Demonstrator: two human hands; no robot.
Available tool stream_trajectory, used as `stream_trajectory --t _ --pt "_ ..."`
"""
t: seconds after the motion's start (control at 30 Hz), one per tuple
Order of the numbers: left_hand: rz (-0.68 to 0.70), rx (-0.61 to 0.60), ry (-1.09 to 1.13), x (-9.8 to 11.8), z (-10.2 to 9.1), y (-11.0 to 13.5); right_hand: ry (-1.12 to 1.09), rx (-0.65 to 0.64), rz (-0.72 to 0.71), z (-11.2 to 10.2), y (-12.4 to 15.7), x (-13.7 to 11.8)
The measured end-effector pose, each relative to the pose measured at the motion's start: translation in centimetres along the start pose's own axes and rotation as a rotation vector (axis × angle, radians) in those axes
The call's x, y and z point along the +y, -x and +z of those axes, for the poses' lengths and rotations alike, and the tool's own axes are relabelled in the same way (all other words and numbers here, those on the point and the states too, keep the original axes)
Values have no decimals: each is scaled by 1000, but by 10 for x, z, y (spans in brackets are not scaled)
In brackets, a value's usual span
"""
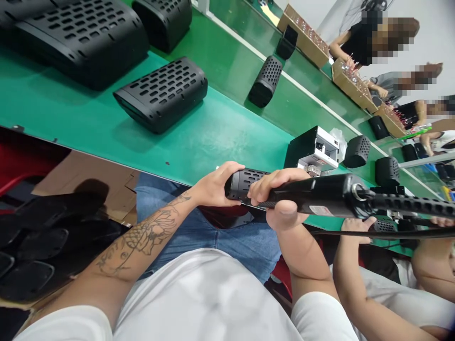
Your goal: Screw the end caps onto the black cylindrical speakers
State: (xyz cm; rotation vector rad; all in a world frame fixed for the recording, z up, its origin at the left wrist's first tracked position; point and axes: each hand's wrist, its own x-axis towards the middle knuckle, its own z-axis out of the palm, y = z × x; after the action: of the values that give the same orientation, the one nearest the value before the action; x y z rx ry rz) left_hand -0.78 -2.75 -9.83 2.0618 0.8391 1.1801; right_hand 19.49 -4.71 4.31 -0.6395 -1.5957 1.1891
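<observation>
Black plastic box, slotted on its upper face, is observed at the near edge of the green bench, close above the blue jeans. One end is clamped in the left hand, with the thumb over the top and the fingers beneath. The black power screwdriver is gripped in the right hand, fingers wrapped round its barrel. Its working end is hidden by that hand; contact between tool and box cannot be told.

Progress, by judgement: work on the held box is under way and not complete, since it is gripped with the tool held close to it. How much has been fastened cannot be read. A second slotted box is seen lying on the bench to the left, touched by neither hand, with a third box farther left; whether these are finished or waiting is not shown. A silver-and-black machine is placed beyond the right hand, also untouched
</observation>
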Motion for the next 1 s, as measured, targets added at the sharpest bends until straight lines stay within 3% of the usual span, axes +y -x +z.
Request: stream_trajectory --t 0.1,0.3,0.47,0.6,0.7,0.8,0.9,1.0 --pt "-5 -9 4 -1 1 0 -10 9 -74 2 2 5" --pt "-30 -7 14 1 0 -3 18 -51 -3 5 1 8" --pt "-22 17 17 3 0 -4 -69 -25 -75 10 -2 8" --pt "-19 23 -7 3 2 -1 -44 -65 -24 9 -2 10" --pt "-30 33 -14 3 1 6 -2 -23 -9 9 -5 -3" --pt "-77 119 -61 -3 -6 11 -62 127 -191 4 0 -35" --pt "-201 264 -145 -19 -13 -11 -102 360 -366 -11 20 -64" --pt "-295 433 -182 -42 -1 -81 -48 507 -336 -42 44 -72"
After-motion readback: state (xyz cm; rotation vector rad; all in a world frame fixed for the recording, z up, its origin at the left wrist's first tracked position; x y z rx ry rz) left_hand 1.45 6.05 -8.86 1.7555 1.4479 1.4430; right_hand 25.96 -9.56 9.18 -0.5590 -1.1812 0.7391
